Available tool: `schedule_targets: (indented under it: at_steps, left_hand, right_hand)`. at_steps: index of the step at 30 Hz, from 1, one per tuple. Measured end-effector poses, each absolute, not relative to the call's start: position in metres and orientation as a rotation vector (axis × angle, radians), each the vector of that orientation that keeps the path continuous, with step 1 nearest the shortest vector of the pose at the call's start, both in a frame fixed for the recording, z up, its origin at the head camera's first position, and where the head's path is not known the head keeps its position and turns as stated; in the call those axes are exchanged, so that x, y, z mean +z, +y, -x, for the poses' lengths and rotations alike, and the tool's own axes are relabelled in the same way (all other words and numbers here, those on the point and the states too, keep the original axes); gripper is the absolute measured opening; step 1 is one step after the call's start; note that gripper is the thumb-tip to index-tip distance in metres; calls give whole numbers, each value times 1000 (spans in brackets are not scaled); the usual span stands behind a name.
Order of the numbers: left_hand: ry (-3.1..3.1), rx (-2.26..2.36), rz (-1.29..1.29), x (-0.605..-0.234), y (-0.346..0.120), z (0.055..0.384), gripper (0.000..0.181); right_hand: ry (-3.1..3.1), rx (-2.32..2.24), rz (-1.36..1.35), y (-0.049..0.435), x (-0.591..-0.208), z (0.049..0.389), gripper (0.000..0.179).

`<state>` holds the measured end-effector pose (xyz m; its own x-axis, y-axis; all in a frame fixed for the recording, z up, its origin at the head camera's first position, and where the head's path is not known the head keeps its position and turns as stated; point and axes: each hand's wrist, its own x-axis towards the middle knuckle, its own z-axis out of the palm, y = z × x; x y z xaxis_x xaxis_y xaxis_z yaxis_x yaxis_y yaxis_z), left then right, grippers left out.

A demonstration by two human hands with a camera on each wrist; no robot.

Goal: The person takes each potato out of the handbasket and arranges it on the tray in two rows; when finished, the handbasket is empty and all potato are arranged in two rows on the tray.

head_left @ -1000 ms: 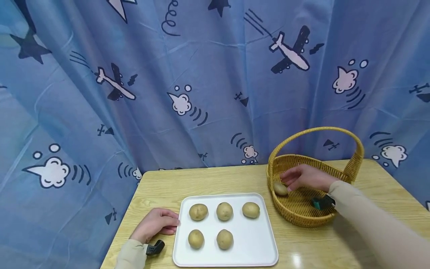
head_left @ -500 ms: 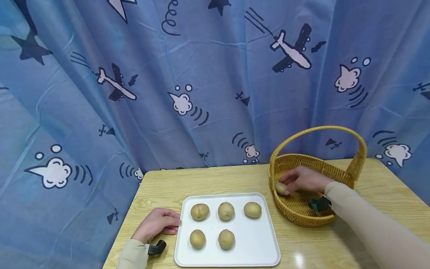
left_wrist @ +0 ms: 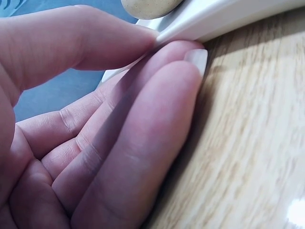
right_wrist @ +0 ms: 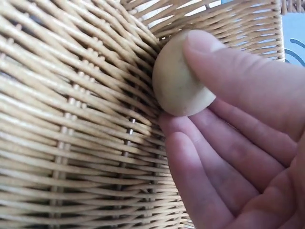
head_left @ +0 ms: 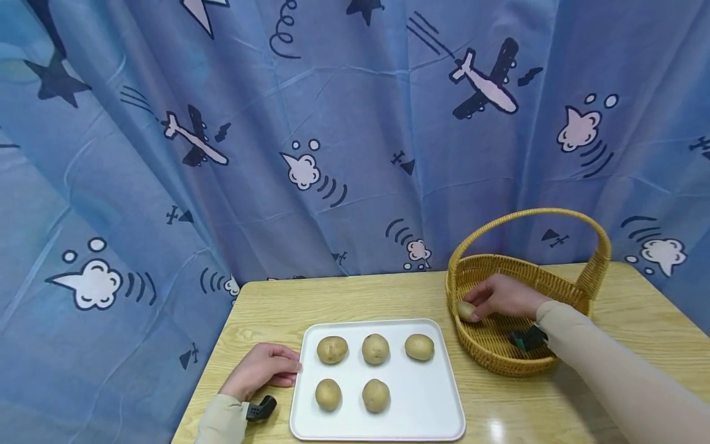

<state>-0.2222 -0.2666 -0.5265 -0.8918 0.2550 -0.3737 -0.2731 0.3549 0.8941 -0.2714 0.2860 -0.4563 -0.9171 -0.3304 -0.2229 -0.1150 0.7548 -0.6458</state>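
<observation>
My right hand [head_left: 501, 297] reaches inside the wicker basket [head_left: 501, 364] and pinches a potato [right_wrist: 178, 81] between thumb and fingers, close against the woven wall. In the right wrist view the thumb lies over the potato's near side, with fingers below it. My left hand [head_left: 267, 369] pinches the left rim of a white tray [head_left: 421, 410], thumb on top and fingertips under the edge, as the left wrist view shows. On the tray lie several potatoes, three in the back row, such as the back left potato [head_left: 332, 349], and two in front, such as the front left potato [head_left: 328, 394].
The basket's tall arched handle [head_left: 527, 213] rises over my right hand. Tray and basket stand on a wooden table [head_left: 355, 296], the basket to the tray's right. A blue patterned curtain [head_left: 355, 203] hangs behind the table. Each wrist wears a small black device.
My right hand has moved slightly left and down onto the potato in the basket, and its fingers have closed round it. The left hand stays at the tray rim. The head view has shifted slightly.
</observation>
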Motion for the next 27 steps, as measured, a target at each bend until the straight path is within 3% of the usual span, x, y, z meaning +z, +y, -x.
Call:
schedule_targets:
  at_steps: [15, 27]
  left_hand:
    - [2192, 1545, 16, -526, -265, 225, 33]
    - [2185, 1536, 27, -528, -268, 224, 35]
  right_hand:
    - [2731, -954, 333, 298, -416, 236, 53]
    - [2784, -1024, 315, 264, -395, 186, 51]
